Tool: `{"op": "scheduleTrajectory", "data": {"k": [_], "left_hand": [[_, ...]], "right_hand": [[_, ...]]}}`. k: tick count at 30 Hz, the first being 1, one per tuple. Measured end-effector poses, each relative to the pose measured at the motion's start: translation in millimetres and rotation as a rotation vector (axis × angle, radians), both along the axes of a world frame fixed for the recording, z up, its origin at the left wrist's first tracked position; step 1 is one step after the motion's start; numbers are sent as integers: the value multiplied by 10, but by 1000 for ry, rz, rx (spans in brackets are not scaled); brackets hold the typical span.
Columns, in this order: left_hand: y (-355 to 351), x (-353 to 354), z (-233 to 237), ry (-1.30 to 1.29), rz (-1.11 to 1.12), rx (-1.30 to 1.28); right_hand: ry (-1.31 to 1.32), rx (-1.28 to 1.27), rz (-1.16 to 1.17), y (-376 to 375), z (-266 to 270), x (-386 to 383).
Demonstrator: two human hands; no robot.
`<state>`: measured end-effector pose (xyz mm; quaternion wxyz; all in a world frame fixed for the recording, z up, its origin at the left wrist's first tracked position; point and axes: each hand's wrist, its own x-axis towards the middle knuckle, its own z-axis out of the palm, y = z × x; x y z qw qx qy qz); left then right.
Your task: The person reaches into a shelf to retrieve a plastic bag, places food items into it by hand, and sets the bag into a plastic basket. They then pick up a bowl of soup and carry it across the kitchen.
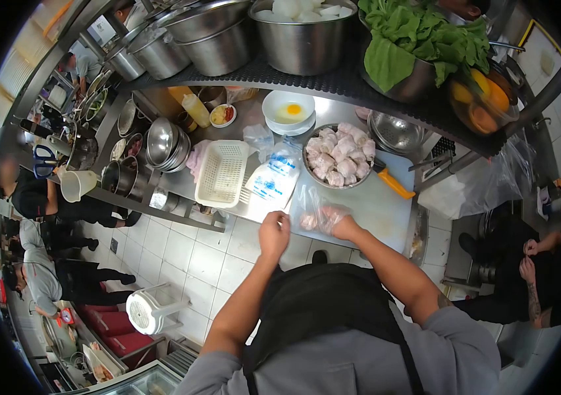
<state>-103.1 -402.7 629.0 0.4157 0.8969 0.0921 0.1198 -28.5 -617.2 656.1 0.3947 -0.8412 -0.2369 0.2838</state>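
Observation:
My left hand (274, 235) is closed, fingers curled in, just off the front edge of the worktop; whatever it may hold is hidden. Loose clear plastic (323, 209) like a disposable glove covers my right hand (341, 224), low over the front of the pale cutting board (386, 214). Its fingers are blurred by the plastic. Behind it stands a steel bowl full of raw chicken pieces (338, 155). A knife with a yellow handle (396, 183) lies right of that bowl. Left of the board is a white plastic bag with blue print (274, 176).
A white perforated basket (222, 174) sits left of the bag. A white bowl with a cracked egg (289, 110) stands behind. Overhead, a shelf (333, 85) carries steel pots and leafy greens (419, 39). A white stool (145, 309) and several people are around the kitchen.

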Motion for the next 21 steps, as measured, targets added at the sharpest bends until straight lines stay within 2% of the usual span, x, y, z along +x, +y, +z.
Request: {"op": "scheduleTrajectory", "data": {"k": [2,4,5,6,8,11,12,15,17,20,21], "left_hand": [[-291,-45,307,-74,-171,117],[-669,28,599,-102,-351,209],[-809,97,640,-127,-408,282],[-899,143,623,-27,-412,291],[-1028,229,558,173,-421,303],[-1086,251,463,90,-526,457],[-1109,226,445,99,-517,434],[-1136,218,394,52,-494,369],[-1128,213,349,-58,-496,330],[-927,290,493,-48,-498,205],[-803,299,554,-112,-314,118]], "right_hand": [[-71,-156,20,0,-289,32],[433,549,-183,-123,-1022,-9],[458,640,-203,-169,-1157,-20],[483,733,-218,-213,-1283,-30],[77,399,-86,-283,-1327,-22],[-522,-95,109,-280,-1384,-5],[-621,-166,137,-257,-1378,-34],[-704,-183,174,-240,-1308,-37],[-632,-70,174,-251,-1228,-12],[-534,64,177,-249,-1100,45],[-469,66,173,-267,-1055,58]]}}
